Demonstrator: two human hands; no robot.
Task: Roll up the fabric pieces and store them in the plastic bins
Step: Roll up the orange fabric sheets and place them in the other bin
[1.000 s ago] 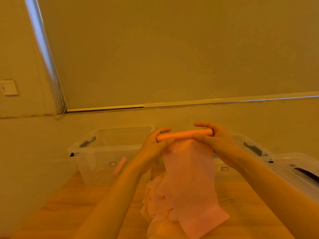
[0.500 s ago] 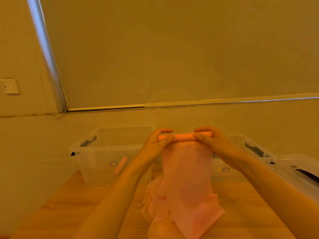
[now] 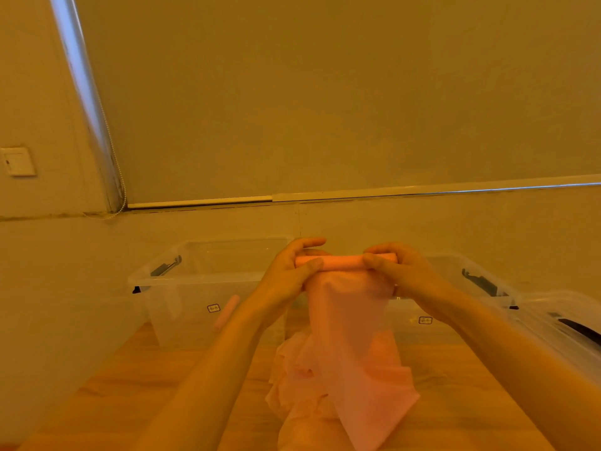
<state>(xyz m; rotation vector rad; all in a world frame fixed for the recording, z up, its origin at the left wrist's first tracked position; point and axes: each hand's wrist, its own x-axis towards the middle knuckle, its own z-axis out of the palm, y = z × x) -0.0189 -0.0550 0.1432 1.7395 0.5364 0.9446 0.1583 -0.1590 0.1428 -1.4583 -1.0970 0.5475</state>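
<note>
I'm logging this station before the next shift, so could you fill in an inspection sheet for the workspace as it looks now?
Surface: wooden table, bare wood showing at left.
Job's things: pink fabric partly wound into a roll held in the air, its tail hanging to a fabric pile on the table; a finished roll lies in the left bin; right bin behind the right arm.
Clutter: a third clear container at the right edge.
Grippers: left hand and right hand each grip an end of the roll, fingers curled round it.
Cables: nothing seen.
Surroundings: wall, drawn blind with bead cord, wall switch.
</note>
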